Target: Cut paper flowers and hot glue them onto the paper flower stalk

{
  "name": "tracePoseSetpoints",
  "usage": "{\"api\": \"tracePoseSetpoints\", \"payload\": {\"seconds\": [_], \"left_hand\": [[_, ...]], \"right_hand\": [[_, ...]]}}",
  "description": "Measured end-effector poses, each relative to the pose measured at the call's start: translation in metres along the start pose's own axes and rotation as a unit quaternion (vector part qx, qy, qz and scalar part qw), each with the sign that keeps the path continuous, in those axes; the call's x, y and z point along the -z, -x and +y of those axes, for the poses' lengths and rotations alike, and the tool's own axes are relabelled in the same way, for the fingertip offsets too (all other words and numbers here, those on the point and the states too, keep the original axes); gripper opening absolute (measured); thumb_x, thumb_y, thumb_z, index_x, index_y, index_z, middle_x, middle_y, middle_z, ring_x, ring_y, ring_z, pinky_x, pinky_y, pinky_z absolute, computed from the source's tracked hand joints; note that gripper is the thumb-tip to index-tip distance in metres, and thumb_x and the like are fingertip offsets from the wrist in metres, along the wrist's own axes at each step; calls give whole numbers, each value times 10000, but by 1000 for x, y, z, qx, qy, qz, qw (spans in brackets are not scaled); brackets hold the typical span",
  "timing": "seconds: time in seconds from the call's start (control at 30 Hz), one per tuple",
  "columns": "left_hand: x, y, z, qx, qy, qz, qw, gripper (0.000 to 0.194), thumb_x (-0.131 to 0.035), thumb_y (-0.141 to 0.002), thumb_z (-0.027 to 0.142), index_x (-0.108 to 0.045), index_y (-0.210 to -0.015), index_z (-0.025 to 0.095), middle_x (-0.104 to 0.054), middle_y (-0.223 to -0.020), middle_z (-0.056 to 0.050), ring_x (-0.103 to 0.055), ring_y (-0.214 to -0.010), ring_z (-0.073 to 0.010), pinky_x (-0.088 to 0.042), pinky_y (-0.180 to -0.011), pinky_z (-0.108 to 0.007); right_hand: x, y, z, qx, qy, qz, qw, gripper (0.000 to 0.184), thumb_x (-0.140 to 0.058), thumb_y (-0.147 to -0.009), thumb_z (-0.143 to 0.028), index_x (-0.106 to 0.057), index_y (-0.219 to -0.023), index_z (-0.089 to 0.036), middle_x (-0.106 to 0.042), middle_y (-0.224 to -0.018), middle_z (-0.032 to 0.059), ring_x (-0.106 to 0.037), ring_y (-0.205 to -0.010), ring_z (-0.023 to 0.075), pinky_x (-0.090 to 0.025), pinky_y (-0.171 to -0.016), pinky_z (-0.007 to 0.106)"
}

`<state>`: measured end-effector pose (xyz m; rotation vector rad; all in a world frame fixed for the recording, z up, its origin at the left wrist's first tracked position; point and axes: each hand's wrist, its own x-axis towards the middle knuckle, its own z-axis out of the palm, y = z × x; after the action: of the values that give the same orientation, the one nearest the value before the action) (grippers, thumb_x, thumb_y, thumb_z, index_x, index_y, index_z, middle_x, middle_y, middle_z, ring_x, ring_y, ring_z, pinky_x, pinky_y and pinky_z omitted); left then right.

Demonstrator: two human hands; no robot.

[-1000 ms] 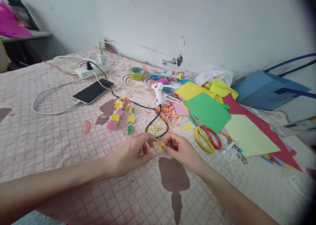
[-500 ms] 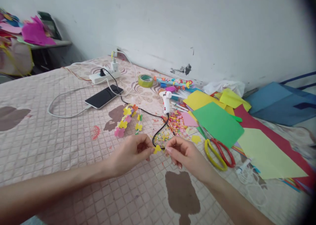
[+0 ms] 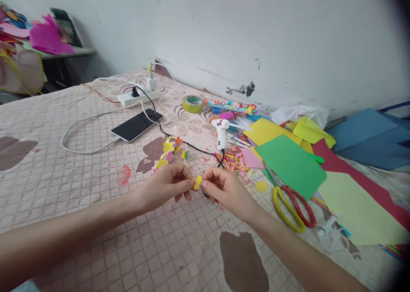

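Note:
Between my two hands is a small yellow paper flower (image 3: 197, 182), pinched at its edges. The thumb and fingertips of my left hand (image 3: 171, 183) close on its left side. My right hand (image 3: 224, 191) grips its right side in the same way. Just beyond my left hand lies a string of colourful paper flowers (image 3: 168, 146), partly hidden by that hand. A white glue gun (image 3: 221, 134) stands behind my right hand, its black cord running down behind the fingers. Another yellow paper flower (image 3: 262, 186) lies flat to the right.
Scissors (image 3: 296, 208) with yellow and red handles lie right of my hands, beside green paper (image 3: 291, 166). Paper scraps (image 3: 233, 161) litter the cloth. Behind are a phone (image 3: 137, 125), a power strip (image 3: 138, 97) and a tape roll (image 3: 193, 104). Thin white string (image 3: 333, 240) lies far right.
My hands have come closer together and slightly up and away. Now my right fingers also meet the yellow flower, which has turned. The view has shifted a little.

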<state>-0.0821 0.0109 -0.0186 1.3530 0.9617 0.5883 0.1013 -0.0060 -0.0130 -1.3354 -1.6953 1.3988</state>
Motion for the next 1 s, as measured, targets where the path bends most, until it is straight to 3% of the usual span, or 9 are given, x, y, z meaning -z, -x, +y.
{"api": "tracePoseSetpoints", "payload": {"seconds": [0.17, 0.23, 0.33, 0.4, 0.47, 0.57, 0.67, 0.8, 1.0], "left_hand": [[7, -5, 0, -26, -21, 7, 999, 154, -567, -823, 286, -529, -757, 152, -606, -583, 22, -501, -487, -60, -391, -459, -178], [10, -5, 0, -37, -29, 26, 999, 138, -560, -827, 271, -525, -766, 152, -605, -583, 20, -514, -495, -67, -396, -456, -180], [16, -4, 0, -75, -37, 64, 994, 106, -560, -824, 242, -527, -777, 153, -596, -593, 20, -541, -517, -77, -402, -450, -181], [22, -4, 1, -100, -42, 96, 989, 89, -570, -817, 229, -536, -788, 152, -590, -605, 23, -553, -529, -78, -407, -450, -177], [29, -5, 4, -116, -44, 127, 984, 84, -589, -806, 217, -542, -781, 151, -590, -618, 25, -559, -542, -74, -421, -463, -171], [38, -7, 7, -129, -34, 159, 978, 84, -608, -792, 199, -543, -765, 153, -598, -622, 29, -568, -556, -68, -437, -478, -155], [42, -8, 6, -121, -25, 173, 977, 81, -605, -793, 193, -535, -775, 159, -612, -601, 32, -566, -522, -63, -439, -453, -142], [41, -9, 3, -126, -21, 180, 975, 81, -593, -799, 180, -522, -765, 163, -630, -588, 29, -576, -509, -64, -468, -462, -142], [41, -12, -4, -155, 3, 172, 973, 81, -610, -774, 139, -534, -763, 164, -630, -653, 24, -635, -594, -82, -536, -555, -168]], "right_hand": [[7, -4, -1, 14, 22, -28, 999, 103, -500, -840, -262, -523, -769, -191, -490, -604, -47, -450, -480, 81, -363, -436, 197], [22, -10, 3, 58, 101, 14, 993, 126, -502, -848, -280, -539, -767, -191, -537, -650, -26, -494, -541, 101, -386, -493, 220], [57, -30, 14, 101, 264, 173, 943, 198, -511, -848, -331, -549, -724, -182, -580, -665, 9, -533, -607, 139, -404, -577, 261], [78, -50, 24, 104, 331, 236, 908, 218, -541, -820, -381, -556, -775, -168, -611, -729, 45, -562, -652, 167, -426, -624, 290], [92, -72, 33, 107, 380, 270, 878, 308, -571, -783, -445, -568, -861, -147, -627, -839, 94, -579, -740, 201, -438, -704, 329], [96, -102, 41, 92, 428, 276, 856, 375, -588, -747, -475, -593, -892, -128, -637, -916, 138, -580, -865, 254, -426, -771, 351], [90, -126, 42, 54, 430, 263, 862, 320, -617, -704, -444, -622, -782, -134, -660, -805, 122, -601, -801, 270, -417, -703, 320], [86, -142, 43, 32, 390, 266, 881, 252, -578, -724, -381, -607, -635, -147, -623, -589, 67, -583, -576, 210, -357, -531, 265], [86, -122, 31, 71, 341, 326, 879, 313, -496, -796, -416, -552, -640, -151, -550, -547, 15, -486, -532, 147, -314, -503, 245]]}}
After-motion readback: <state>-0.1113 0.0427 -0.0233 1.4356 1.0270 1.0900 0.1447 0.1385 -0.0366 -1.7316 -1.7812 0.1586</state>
